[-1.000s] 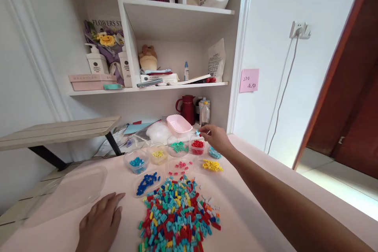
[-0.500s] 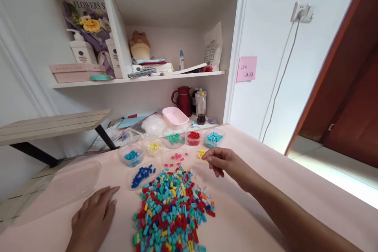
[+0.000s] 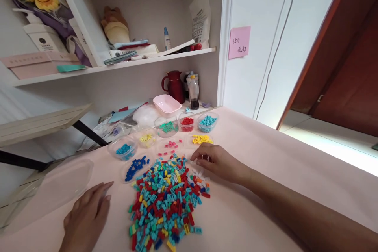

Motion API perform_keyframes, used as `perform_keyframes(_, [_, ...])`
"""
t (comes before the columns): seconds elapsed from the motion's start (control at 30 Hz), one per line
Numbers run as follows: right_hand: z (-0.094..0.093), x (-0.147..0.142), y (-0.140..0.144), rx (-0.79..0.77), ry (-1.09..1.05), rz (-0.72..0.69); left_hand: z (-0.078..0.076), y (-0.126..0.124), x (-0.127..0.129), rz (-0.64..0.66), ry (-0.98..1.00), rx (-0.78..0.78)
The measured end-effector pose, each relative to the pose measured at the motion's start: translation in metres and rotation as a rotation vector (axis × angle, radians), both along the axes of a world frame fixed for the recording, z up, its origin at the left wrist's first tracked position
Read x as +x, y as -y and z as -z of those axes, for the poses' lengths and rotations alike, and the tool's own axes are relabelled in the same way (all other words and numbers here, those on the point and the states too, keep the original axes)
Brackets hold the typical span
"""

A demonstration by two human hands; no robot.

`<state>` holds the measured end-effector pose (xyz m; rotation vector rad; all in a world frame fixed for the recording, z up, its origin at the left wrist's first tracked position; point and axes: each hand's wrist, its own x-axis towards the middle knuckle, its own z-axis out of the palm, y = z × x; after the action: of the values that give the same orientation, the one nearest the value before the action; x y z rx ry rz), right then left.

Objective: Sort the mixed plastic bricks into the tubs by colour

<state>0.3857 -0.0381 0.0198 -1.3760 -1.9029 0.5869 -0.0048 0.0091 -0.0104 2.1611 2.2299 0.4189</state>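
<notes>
A: Right hand [image 3: 217,161] at the far edge of the mixed brick pile [image 3: 168,197], fingers curled narrow; whether they pinch a brick, I cannot tell. Left hand [image 3: 85,216] flat, empty.

B: Risk?

A: A sweep could scatter bricks into the yellow heap [image 3: 201,139]. Count: five tubs [image 3: 207,123], three loose heaps.

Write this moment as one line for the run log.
right hand: fingers at edge of mixed brick pile | left hand: flat on table | sorted bricks: small clear tubs behind pile
</notes>
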Motion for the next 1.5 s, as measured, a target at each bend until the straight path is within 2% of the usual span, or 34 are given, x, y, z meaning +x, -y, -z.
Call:
perform_keyframes(0.17, [0.017,-0.011,-0.005,0.052,0.047,0.014,-0.005,0.004,0.006,-0.002,-0.006,0.024])
perform_keyframes(0.33, [0.023,-0.015,-0.007,0.054,0.106,-0.013,-0.009,0.006,0.011,-0.023,0.004,-0.015])
perform_keyframes(0.67, [0.026,-0.019,-0.009,0.013,0.119,0.008,0.0,0.001,0.002,0.011,-0.008,0.005])
perform_keyframes(1.07, [0.026,-0.018,-0.008,0.035,0.061,-0.009,-0.003,0.003,0.004,-0.006,-0.013,-0.021])
perform_keyframes(1.37, [0.025,-0.02,-0.008,0.079,0.201,-0.004,-0.004,0.004,0.006,-0.01,-0.009,-0.022])
perform_keyframes(1.5, [0.026,-0.021,-0.009,0.073,0.183,0.014,-0.002,0.002,0.003,0.001,-0.01,-0.013])
